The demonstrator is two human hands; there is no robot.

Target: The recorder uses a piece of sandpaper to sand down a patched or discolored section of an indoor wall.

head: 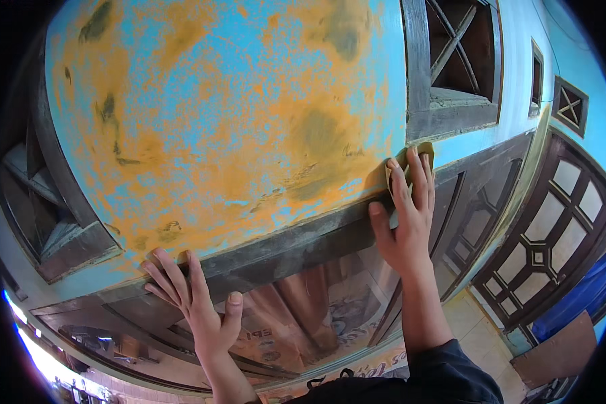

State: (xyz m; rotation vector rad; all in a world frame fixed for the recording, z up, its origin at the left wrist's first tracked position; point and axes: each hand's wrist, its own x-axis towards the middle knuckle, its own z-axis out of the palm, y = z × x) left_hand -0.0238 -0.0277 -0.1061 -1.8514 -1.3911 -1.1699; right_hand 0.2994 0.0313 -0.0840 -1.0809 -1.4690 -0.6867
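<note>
Before me is a wall (pixel 242 116) with orange and blue patchy paint and several dark smudges. My right hand (pixel 406 217) presses a folded piece of sandpaper (pixel 425 150) to the wall's lower right edge, beneath a window frame; the sheet shows behind and between the fingers. My left hand (pixel 194 303) rests with spread fingertips on the dark wooden beam (pixel 283 252) at the wall's lower edge, and nothing shows in it.
Dark wooden vent frames with crossed bars (pixel 418 65) flank the painted wall. Glass panes (pixel 303 313) with a reflected curtain lie under the beam. At right stand a panelled door (pixel 540 237), blue sheeting (pixel 581 298) and a brown board (pixel 558 348).
</note>
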